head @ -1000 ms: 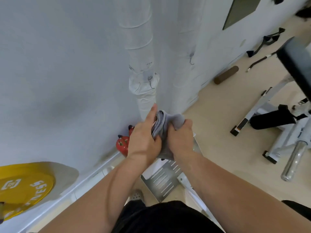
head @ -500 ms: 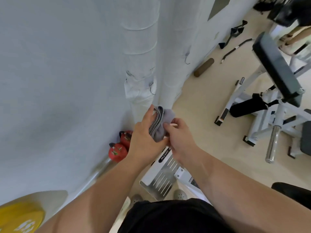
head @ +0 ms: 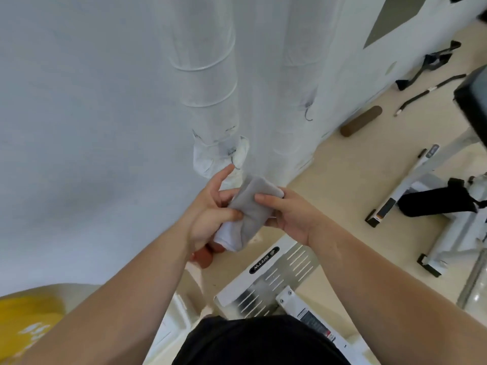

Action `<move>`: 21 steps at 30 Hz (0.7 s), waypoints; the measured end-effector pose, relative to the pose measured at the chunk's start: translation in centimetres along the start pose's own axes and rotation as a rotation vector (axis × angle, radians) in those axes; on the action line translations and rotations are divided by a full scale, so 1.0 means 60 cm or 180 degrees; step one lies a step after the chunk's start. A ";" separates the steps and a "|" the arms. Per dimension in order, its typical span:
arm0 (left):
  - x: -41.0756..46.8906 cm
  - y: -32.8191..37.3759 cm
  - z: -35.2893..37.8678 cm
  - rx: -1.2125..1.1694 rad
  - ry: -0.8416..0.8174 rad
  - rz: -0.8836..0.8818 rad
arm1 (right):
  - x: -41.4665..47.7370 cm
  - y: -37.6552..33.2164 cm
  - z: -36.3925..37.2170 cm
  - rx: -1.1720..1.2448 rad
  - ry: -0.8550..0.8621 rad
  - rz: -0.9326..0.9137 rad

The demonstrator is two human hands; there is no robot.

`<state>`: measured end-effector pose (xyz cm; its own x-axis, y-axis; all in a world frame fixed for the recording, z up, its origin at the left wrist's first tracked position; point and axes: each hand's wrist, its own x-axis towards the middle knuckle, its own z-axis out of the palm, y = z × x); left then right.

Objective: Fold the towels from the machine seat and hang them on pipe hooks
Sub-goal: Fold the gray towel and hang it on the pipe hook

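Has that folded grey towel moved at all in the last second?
Yes. The folded grey towel has risen toward the small wire hook on the white wrapped pipe; a fingertip of the left hand now almost reaches that hook.

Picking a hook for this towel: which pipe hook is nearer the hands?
The lower hook, on the left pipe just above the left hand; the upper hook hangs farther off on the right pipe.
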<state>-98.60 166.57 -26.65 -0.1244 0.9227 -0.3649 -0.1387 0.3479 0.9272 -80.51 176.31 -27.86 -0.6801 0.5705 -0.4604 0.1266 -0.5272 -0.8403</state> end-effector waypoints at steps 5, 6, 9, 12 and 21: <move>0.043 0.013 0.025 0.0321 0.0107 -0.0311 | 0.045 -0.024 -0.069 -0.0328 0.0035 0.0032; 0.048 0.013 0.030 0.0434 0.0287 -0.0333 | 0.054 -0.029 -0.078 -0.0328 0.0058 0.0045; 0.051 0.007 0.039 0.0714 0.0750 -0.0533 | 0.078 -0.039 -0.088 -0.0318 0.0075 -0.0025; 0.047 -0.008 0.029 0.0650 0.1002 -0.0855 | 0.099 -0.041 -0.091 -0.0397 0.0041 -0.0012; 0.094 -0.038 0.002 -0.1189 0.1887 -0.0844 | 0.136 -0.028 -0.087 -0.0743 0.0489 0.0134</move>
<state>-98.88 171.00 -30.80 -0.5343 0.5348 -0.6546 -0.5489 0.3693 0.7498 -82.53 185.14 -31.70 -0.5554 0.6495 -0.5193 0.3275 -0.4032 -0.8545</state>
